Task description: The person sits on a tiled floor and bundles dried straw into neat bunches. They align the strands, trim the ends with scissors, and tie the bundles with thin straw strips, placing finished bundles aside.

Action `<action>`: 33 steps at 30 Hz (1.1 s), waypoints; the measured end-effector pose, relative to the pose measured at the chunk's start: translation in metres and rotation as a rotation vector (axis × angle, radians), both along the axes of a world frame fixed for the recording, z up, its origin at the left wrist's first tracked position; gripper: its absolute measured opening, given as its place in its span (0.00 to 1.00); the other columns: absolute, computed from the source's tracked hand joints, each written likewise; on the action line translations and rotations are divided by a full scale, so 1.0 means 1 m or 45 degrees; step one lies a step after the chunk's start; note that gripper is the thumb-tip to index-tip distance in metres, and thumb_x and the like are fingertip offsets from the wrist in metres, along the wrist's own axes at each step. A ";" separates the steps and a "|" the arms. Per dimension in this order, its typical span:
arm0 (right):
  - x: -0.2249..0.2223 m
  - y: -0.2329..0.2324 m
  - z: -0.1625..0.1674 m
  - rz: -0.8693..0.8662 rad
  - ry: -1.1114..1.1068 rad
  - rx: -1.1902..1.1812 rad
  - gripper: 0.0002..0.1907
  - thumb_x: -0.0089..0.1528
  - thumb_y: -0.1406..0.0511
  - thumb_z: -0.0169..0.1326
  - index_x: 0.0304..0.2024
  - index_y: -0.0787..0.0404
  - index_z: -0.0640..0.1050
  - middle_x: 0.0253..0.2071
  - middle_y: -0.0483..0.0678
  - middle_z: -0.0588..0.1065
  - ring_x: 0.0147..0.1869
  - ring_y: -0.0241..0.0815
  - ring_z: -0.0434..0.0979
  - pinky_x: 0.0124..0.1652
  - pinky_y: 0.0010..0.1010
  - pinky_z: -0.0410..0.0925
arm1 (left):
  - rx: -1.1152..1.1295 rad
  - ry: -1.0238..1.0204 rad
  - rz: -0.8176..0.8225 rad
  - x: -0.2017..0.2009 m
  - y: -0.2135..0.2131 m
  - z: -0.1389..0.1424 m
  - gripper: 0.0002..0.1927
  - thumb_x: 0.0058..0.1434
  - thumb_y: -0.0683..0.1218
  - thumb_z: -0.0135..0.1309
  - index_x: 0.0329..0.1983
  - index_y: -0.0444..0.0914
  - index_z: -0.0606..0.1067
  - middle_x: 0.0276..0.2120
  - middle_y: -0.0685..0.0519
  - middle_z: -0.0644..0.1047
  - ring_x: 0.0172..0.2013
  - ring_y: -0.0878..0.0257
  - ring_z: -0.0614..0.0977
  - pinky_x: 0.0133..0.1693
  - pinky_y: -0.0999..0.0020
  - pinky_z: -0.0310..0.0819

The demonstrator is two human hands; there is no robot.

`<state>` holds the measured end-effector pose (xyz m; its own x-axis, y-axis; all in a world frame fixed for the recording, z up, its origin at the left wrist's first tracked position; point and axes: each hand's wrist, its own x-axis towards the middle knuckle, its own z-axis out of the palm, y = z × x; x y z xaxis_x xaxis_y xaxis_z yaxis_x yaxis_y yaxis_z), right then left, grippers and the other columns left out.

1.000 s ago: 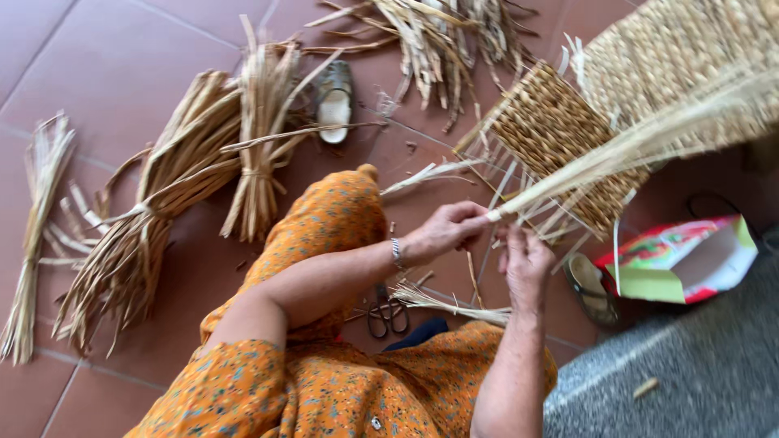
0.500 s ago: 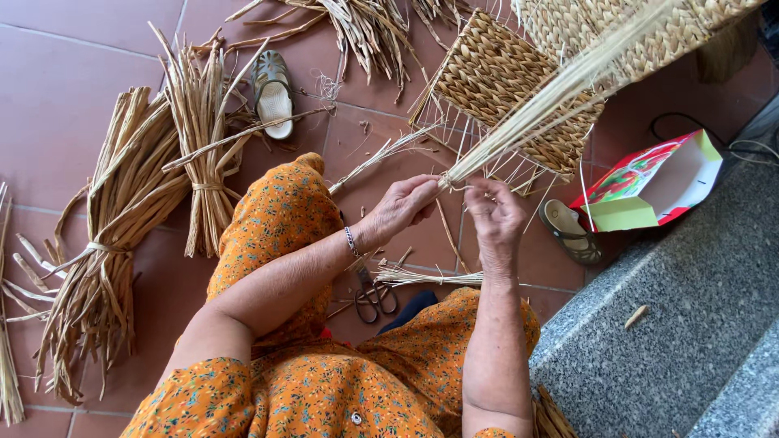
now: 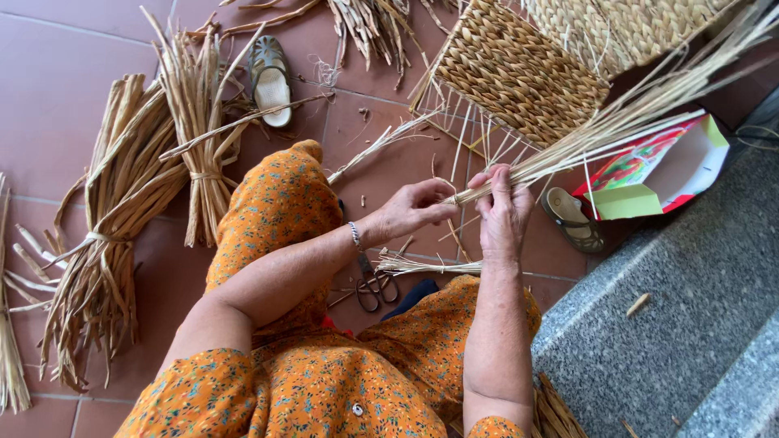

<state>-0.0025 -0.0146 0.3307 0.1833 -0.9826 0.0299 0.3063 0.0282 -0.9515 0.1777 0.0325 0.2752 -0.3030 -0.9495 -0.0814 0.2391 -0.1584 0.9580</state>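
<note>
I observe both hands meeting at the centre of the frame. The right hand [image 3: 505,212] is clenched around the butt end of a bundle of thin pale straws [image 3: 617,122], which fans out from the grip toward the upper right corner. The left hand [image 3: 412,209] reaches in from the left, its fingertips [image 3: 448,204] pinching at the same butt end, just beside the right hand; a bracelet [image 3: 355,235] sits on that wrist.

Behind the bundle, in the upper centre, I note a partly woven flat panel [image 3: 515,69] with loose stakes projecting from its lower edge. A larger woven basket [image 3: 625,28] lies at the top right, touching the panel's upper corner.

Below the hands, a second small sheaf of straws [image 3: 426,264] rests across the lap, and a pair of scissors [image 3: 375,288] lies on the tiled floor [image 3: 57,97] between the knees.

On the left of the frame, I record two tied bundles of broad dried rush [image 3: 122,211], with a sandal [image 3: 270,81] near the upper one. A second sandal [image 3: 574,219] lies right of centre, beside an open red and green carton [image 3: 661,174]. A grey stone step [image 3: 690,324] fills the lower right.
</note>
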 end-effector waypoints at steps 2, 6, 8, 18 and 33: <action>0.000 0.001 -0.008 0.018 0.037 -0.011 0.12 0.75 0.59 0.49 0.45 0.61 0.74 0.34 0.49 0.78 0.26 0.26 0.62 0.25 0.16 0.52 | -0.029 -0.023 0.048 -0.009 -0.004 -0.003 0.21 0.68 0.51 0.57 0.59 0.36 0.72 0.40 0.54 0.80 0.39 0.71 0.81 0.43 0.73 0.79; -0.011 0.000 -0.018 -0.038 0.099 0.093 0.10 0.73 0.59 0.51 0.43 0.59 0.73 0.37 0.47 0.76 0.42 0.35 0.78 0.38 0.20 0.69 | -0.063 0.042 0.067 -0.028 -0.012 -0.018 0.19 0.69 0.53 0.54 0.54 0.35 0.78 0.40 0.53 0.83 0.39 0.70 0.83 0.42 0.72 0.81; -0.022 -0.006 -0.020 -0.129 0.099 0.045 0.07 0.73 0.63 0.54 0.44 0.59 0.72 0.39 0.47 0.75 0.43 0.37 0.77 0.34 0.21 0.66 | -0.033 0.063 0.013 -0.033 -0.014 -0.027 0.18 0.69 0.55 0.53 0.51 0.38 0.80 0.37 0.52 0.83 0.36 0.69 0.83 0.41 0.70 0.81; -0.158 -0.031 -0.051 -0.486 0.474 -0.219 0.20 0.81 0.54 0.40 0.43 0.63 0.68 0.31 0.43 0.69 0.25 0.29 0.55 0.25 0.21 0.50 | -0.473 -0.926 0.182 -0.027 0.027 -0.107 0.18 0.64 0.64 0.48 0.43 0.49 0.75 0.36 0.54 0.82 0.40 0.49 0.83 0.37 0.48 0.74; -0.166 -0.027 -0.080 -0.719 0.942 -0.310 0.22 0.82 0.52 0.31 0.45 0.61 0.68 0.37 0.40 0.66 0.29 0.29 0.52 0.28 0.19 0.47 | -1.138 -0.988 0.765 0.053 0.035 0.040 0.26 0.50 0.48 0.56 0.55 0.44 0.74 0.44 0.51 0.80 0.45 0.54 0.82 0.40 0.50 0.73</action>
<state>-0.1684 -0.0416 0.2502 -0.2605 -0.9139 0.3114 -0.4660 -0.1635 -0.8696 0.2310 0.0670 0.3150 0.0210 -0.7357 0.6769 -0.6029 0.5308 0.5956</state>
